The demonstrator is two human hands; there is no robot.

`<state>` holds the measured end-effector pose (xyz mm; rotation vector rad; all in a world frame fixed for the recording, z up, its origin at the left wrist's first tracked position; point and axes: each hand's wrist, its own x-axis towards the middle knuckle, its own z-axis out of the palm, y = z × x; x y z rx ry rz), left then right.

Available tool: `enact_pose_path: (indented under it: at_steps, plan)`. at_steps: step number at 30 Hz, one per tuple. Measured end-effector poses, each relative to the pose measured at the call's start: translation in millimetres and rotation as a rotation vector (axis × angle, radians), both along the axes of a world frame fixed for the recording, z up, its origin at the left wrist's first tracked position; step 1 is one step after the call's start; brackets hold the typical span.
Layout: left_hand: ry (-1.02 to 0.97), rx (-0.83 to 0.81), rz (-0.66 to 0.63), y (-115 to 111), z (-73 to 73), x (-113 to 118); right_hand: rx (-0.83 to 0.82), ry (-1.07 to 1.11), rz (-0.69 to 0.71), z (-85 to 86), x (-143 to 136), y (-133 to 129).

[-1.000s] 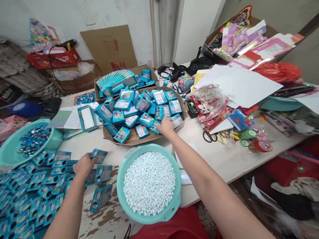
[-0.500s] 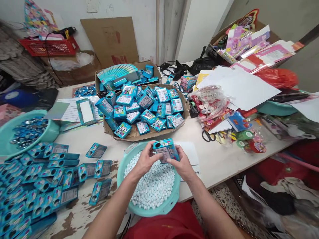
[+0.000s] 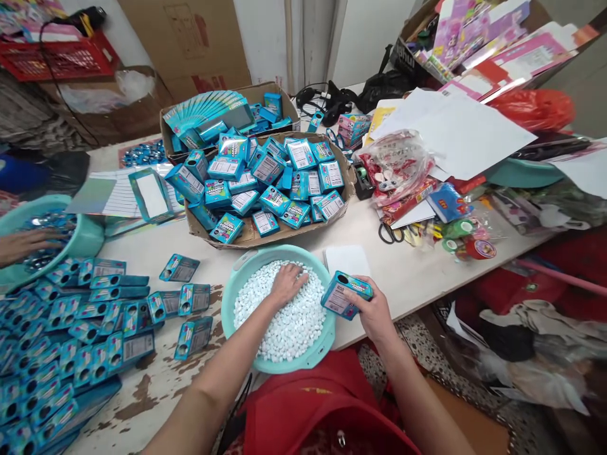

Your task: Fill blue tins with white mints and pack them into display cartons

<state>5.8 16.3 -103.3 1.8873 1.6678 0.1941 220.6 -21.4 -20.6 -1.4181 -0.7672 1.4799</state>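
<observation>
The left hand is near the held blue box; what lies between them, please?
In the head view, white pieces and the right rim of the turquoise basin lie between the left hand and the blue box in the right hand.

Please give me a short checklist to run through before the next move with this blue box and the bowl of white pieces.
1. Right grip holding the blue box: ok, thumb and fingers are on it.
2. Round hole in the box uncovered: ok.
3. Left grip at the white pieces: ok, it is among them.
4. Pieces held in the left grip: cannot tell, the fingers' undersides are hidden.
5. Box over the middle of the bowl: not ok, it is by the right edge.
</observation>
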Motion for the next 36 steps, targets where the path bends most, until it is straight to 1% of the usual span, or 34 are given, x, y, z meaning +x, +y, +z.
enact_pose_path:
  at_steps: [2, 5, 7, 8, 9, 11, 13, 15, 17, 19, 21, 23, 25, 27, 29, 32, 36]
  plan:
    - [0.053, -0.043, -0.076, -9.4, 4.6, 6.8, -0.006, 0.023, -0.026, 1.3, -3.0, -2.9]
    - [0.104, -0.062, -0.181, -30.8, 16.8, 1.6, -0.004, 0.001, -0.027, 8.1, -6.8, -4.8]
    - [0.109, -0.053, -0.158, -44.4, 22.1, -7.9, 0.004, -0.044, -0.001, 12.3, -7.4, -5.7]
    - [0.092, -0.050, -0.113, -49.3, 23.2, -12.7, 0.006, -0.070, 0.016, 13.8, -7.5, -6.4]
    - [0.051, -0.047, -0.039, -52.5, 23.5, -16.8, 0.008, -0.099, 0.034, 14.8, -7.8, -7.1]
    - [-0.138, -0.057, 0.182, -53.3, 23.5, -22.2, 0.018, -0.160, 0.071, 16.0, -10.0, -9.0]
    - [-0.337, -0.080, 0.401, -48.8, 26.6, -24.2, 0.045, -0.214, 0.128, 16.8, -15.7, -11.6]
    - [-0.541, -0.136, 0.603, -42.7, 37.0, -24.1, 0.107, -0.284, 0.197, 17.5, -24.8, -14.5]
    - [-0.784, -0.202, 0.750, -38.6, 55.7, -22.5, 0.213, -0.386, 0.265, 18.1, -36.2, -17.4]
    - [-1.065, -0.231, 0.832, -37.8, 79.2, -19.2, 0.336, -0.496, 0.309, 18.3, -48.5, -20.3]
    - [-1.253, -0.185, 0.825, -39.2, 100.4, -13.7, 0.430, -0.576, 0.349, 17.9, -60.5, -22.8]
    - [-1.387, -0.109, 0.823, -41.0, 113.6, -6.8, 0.485, -0.636, 0.402, 17.1, -71.0, -24.9]
    - [-1.476, -0.048, 0.850, -42.0, 117.6, -0.6, 0.515, -0.676, 0.457, 16.4, -79.0, -26.2]
    - [-1.527, -0.007, 0.900, -41.7, 115.6, 3.3, 0.524, -0.695, 0.483, 16.1, -83.7, -26.7]
    - [-1.548, 0.020, 0.935, -40.4, 112.5, 4.6, 0.517, -0.706, 0.473, 16.4, -85.7, -26.3]
    - [-1.536, 0.024, 0.923, -37.3, 112.2, 4.1, 0.532, -0.723, 0.460, 17.7, -86.5, -25.0]
    - [-1.455, 0.008, 0.925, -31.4, 115.8, 4.4, 0.525, -0.683, 0.447, 20.1, -87.2, -23.3]
